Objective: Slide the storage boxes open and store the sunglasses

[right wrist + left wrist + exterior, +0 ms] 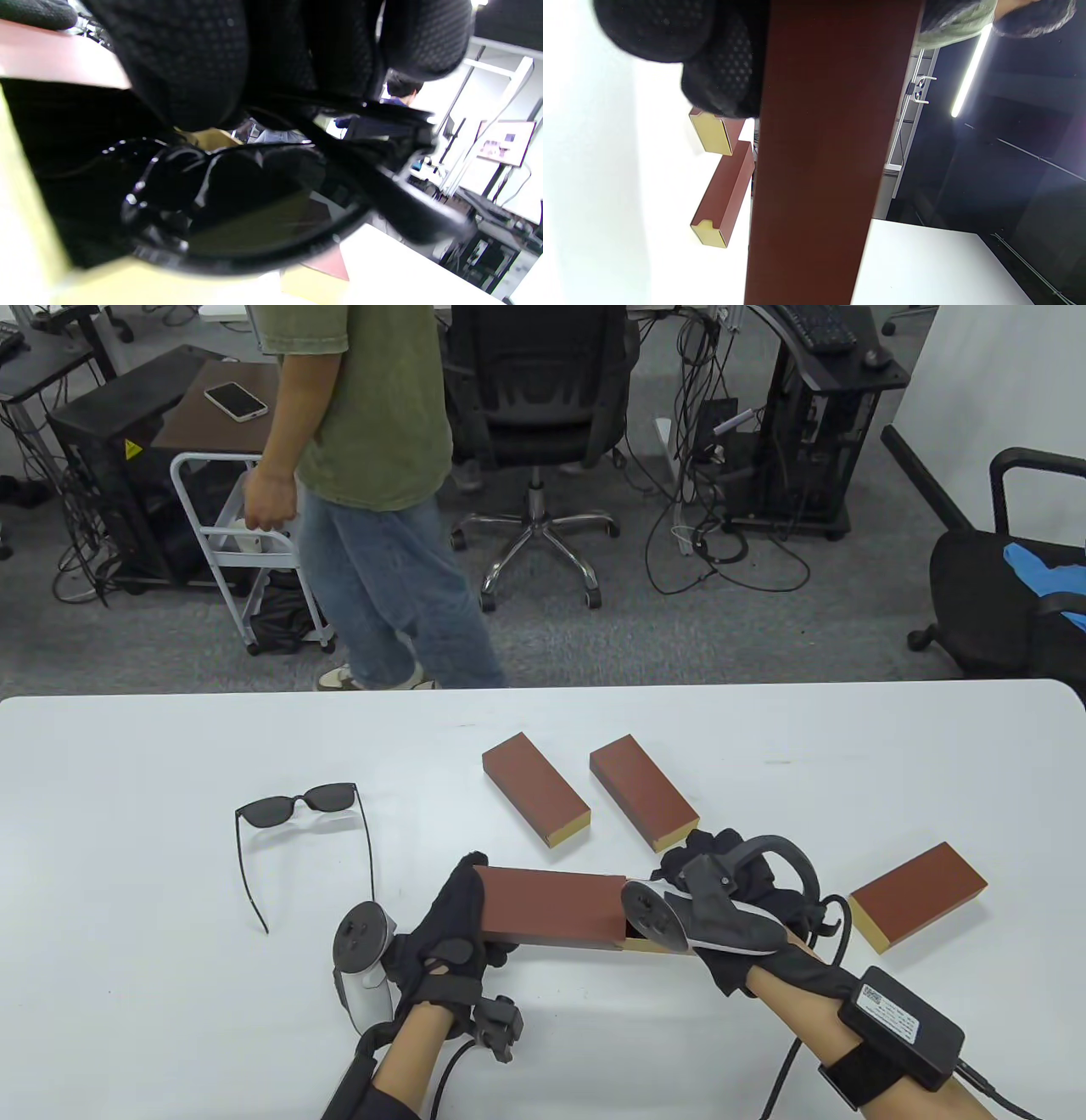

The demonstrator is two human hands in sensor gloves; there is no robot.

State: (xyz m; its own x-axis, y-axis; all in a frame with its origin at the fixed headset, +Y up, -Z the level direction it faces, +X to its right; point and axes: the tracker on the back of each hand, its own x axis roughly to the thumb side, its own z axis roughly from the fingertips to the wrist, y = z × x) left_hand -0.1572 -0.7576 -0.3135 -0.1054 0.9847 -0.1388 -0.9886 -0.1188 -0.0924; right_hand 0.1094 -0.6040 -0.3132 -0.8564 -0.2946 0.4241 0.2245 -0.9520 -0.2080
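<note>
1. Table view. Box (551,909) is gripped at its left end by the left hand (454,933), fingers curled round the sleeve, presumably so that the sleeve stays put while the tray is drawn out to the right. The tray's tan end shows at the right of the sleeve, where the right hand (730,899) is placed; what its fingers hold cannot be told here, the tracker being in the way. A second pair of sunglasses (305,836), arms unfolded, lies apart on the table (127,814) to the far left, within reach, judged to be waiting its turn. Three closed boxes are set by: two (536,789) (645,791) just beyond the hands, one (918,897) to the right.

2. Left wrist view. The brown sleeve (818,161) fills the middle, with gloved fingers (721,72) curled against it. Two closed boxes (723,195) (712,131) are seen beyond on the table, their tan ends notched, probably for a fingertip.

3. Right wrist view. A folded pair of dark sunglasses (254,207) is pinched by the right fingers (191,59) and held at the mouth of the open tan tray (25,220), partly inside. Folding is judged necessary for the fit; storing looks under way, not finished.
</note>
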